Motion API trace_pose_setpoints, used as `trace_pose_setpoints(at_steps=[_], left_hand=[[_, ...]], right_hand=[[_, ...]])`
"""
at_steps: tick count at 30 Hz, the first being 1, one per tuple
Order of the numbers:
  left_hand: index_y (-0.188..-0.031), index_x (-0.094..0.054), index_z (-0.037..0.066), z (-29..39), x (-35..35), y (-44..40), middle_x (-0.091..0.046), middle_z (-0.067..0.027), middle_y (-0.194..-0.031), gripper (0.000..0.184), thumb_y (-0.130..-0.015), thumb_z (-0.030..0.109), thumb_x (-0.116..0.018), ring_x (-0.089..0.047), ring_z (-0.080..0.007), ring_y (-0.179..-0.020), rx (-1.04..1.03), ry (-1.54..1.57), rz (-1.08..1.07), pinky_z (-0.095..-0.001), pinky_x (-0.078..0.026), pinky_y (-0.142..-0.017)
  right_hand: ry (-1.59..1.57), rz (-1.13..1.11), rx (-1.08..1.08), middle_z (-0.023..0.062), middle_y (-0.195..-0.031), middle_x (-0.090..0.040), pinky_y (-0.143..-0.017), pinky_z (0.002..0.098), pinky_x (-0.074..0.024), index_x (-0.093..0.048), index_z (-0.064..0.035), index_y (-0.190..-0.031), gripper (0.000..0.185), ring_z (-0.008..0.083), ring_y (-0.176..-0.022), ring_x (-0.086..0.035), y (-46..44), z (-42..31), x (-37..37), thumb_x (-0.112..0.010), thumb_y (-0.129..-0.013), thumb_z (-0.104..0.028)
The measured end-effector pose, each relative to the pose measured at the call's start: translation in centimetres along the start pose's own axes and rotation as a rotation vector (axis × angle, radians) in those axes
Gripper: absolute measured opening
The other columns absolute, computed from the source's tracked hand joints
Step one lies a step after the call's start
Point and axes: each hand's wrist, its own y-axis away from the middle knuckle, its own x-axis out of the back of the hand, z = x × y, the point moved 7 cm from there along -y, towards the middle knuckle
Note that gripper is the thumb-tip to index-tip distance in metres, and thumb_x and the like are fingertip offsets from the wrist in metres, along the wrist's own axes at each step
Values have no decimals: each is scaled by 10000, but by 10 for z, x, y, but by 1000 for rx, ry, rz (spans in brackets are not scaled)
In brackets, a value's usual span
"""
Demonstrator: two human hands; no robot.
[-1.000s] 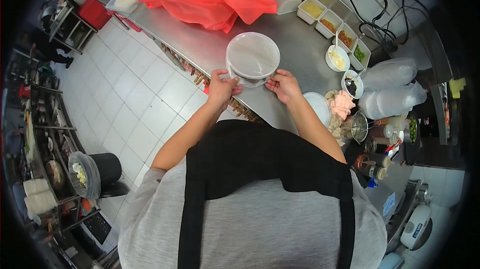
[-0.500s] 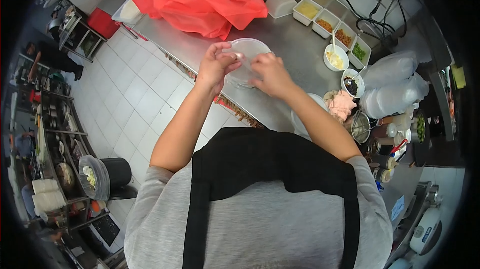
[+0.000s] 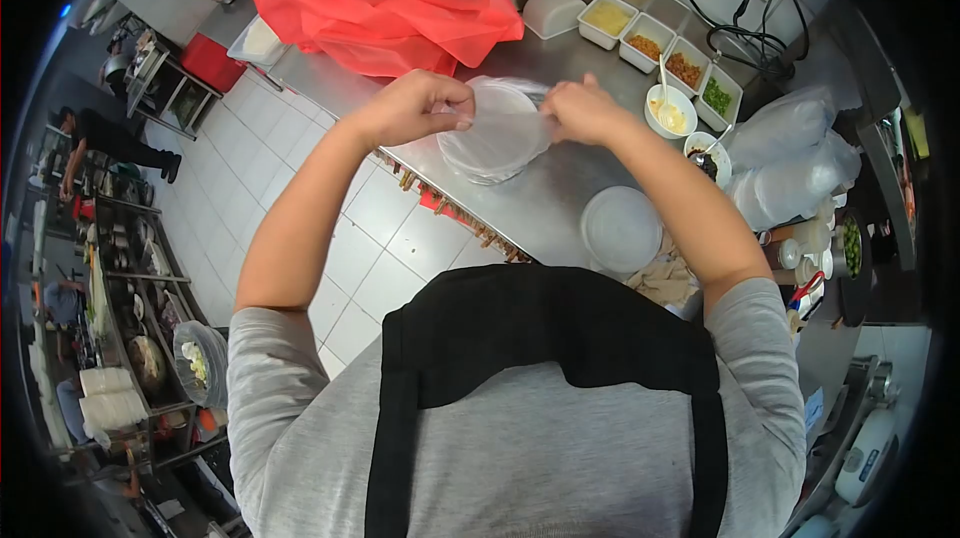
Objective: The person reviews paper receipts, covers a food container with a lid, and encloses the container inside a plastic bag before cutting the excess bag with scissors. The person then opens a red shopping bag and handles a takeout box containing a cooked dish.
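Note:
My left hand [image 3: 425,108] pinches one side of a thin clear plastic film [image 3: 515,126]. Its other side is in the closed fingers of my right hand [image 3: 583,110], so the film spans the gap between them. Whether it is a bag or a loose sheet I cannot tell. Right below the film stands a round translucent plastic container [image 3: 482,168] on the steel counter [image 3: 550,193]; what it holds is hidden. Another round translucent tub or lid [image 3: 621,229] lies nearer to me, below my right forearm.
Red plastic bags [image 3: 380,8] cover the far left of the counter. At the back right stand white trays of chopped food [image 3: 683,68], a bowl with a spoon [image 3: 668,116] and wrapped stacks of containers [image 3: 790,178]. A brown cloth [image 3: 665,278] lies near my right elbow.
My hands have spread apart, the left going left and the right going right, pulling the plastic film wider over the container. The round tub near my right forearm is more exposed.

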Motion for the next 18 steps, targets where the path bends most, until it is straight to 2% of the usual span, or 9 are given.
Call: trace_pose_setpoints(at_steps=[2, 4, 7, 9, 11, 12, 15, 16, 18], left_hand=[[-795, -594, 58, 2, 13, 10, -571, -29, -702, 83, -784, 113, -656, -526, -171, -672, -40, -141, 0, -302, -421, -690], [-787, -596, 75, 8, 31, 20, -563, -13, -702, 77, -778, 114, -661, -530, -174, -682, -151, -385, 72, -300, -416, -735], [-765, -599, 99, 23, 56, 35, -572, 1, -707, 67, -762, 107, -665, -537, -178, -697, -190, -557, 216, -317, -408, -771], [-755, -593, 80, 35, 72, 38, -573, 6, -721, 67, -762, 94, -659, -534, -187, -757, -185, -567, 262, -313, -417, -761], [-757, -587, 67, 49, 88, 37, -574, 11, -733, 79, -761, 95, -660, -530, -200, -780, -187, -588, 327, -309, -424, -763], [-812, -620, 74, 43, 99, 36, -592, -17, -787, 52, -789, 104, -654, -541, -242, -805, -58, -539, 384, -330, -444, -781], [-907, -672, 117, 61, 96, 18, -626, -79, -862, 114, -853, 194, -607, -582, -282, -853, -290, -384, 481, -368, -464, -812], [-939, -669, 106, 54, 83, 5, -634, -89, -874, 159, -866, 225, -592, -587, -272, -886, -147, -454, 372, -364, -465, -818], [-1005, -662, 83, 32, 55, -10, -649, -107, -898, 253, -892, 286, -562, -597, -253, -952, 140, -586, 150, -357, -467, -829]], right_hand=[[183, 102, -40, 44, -824, -650, -883, 516, -330, -661, -132, -797, 149, 241, -972, -578, -1, 12, 20, -715, -731, -254], [166, 174, -18, 22, -813, -637, -896, 491, -338, -653, -126, -810, 167, 222, -930, -573, 5, 17, 48, -726, -716, -243], [188, 236, 15, 20, -807, -627, -907, 473, -342, -632, -107, -795, 156, 217, -900, -569, 32, 0, 110, -713, -730, -224], [199, 502, 108, 42, -805, -616, -871, 410, -389, -616, -78, -805, 144, 237, -839, -563, 57, -9, 150, -684, -763, -198], [34, 584, 96, 53, -790, -603, -806, 336, -430, -608, -43, -841, 158, 231, -819, -551, 73, -9, 199, -653, -808, -191], [-105, 528, -35, 88, -890, -605, -789, 292, -445, -611, -23, -880, 165, 226, -877, -547, 79, -7, 212, -606, -858, -186], [-250, 566, 278, 120, -1020, -590, -845, 310, -435, -630, -33, -899, 184, 232, -980, -549, 66, -38, 217, -580, -885, -209], [-280, 335, 167, 156, -1161, -549, -900, 331, -427, -655, -64, -949, 224, 266, -1082, -534, 45, -41, 199, -567, -891, -262], [16, 90, 51, 151, -1104, -597, -888, 368, -454, -672, -112, -999, 257, 291, -1078, -559, 11, -42, 157, -595, -853, -308]])
